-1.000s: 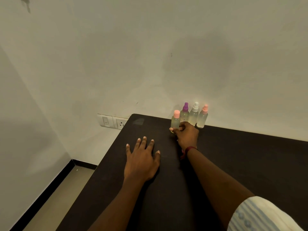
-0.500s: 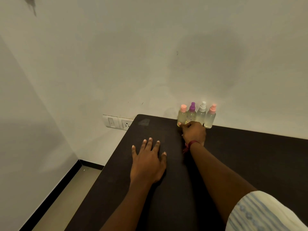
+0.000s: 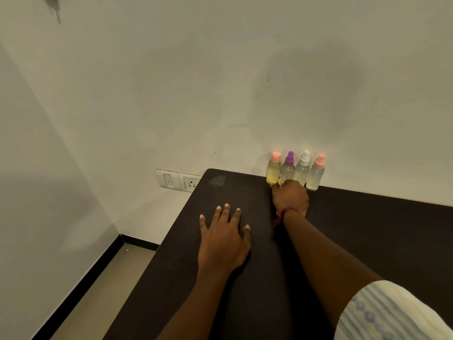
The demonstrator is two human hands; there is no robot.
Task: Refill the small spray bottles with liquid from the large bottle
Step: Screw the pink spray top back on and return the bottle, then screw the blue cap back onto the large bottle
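Four small spray bottles stand in a row against the wall at the table's back edge: a pink-capped one (image 3: 273, 168) with yellowish liquid on the left, then a purple-capped one (image 3: 288, 168), a white-capped one (image 3: 303, 166) and another pink-capped one (image 3: 316, 173). My right hand (image 3: 290, 198) reaches to the row, its thumb and fingertips curled at the base of the left pink-capped bottle and hiding the bases of the purple and white ones. My left hand (image 3: 223, 239) lies flat on the black table (image 3: 367, 229), fingers spread, holding nothing. No large bottle is in view.
A white wall rises right behind the bottles. A switch and socket plate (image 3: 179, 180) sits on the wall left of the table's corner. The table's left edge drops to a beige floor (image 3: 103, 290) with a black skirting.
My right hand has carried the left pink-capped bottle from in front of the row back to the wall, to the left end of the row. My left hand stayed flat.
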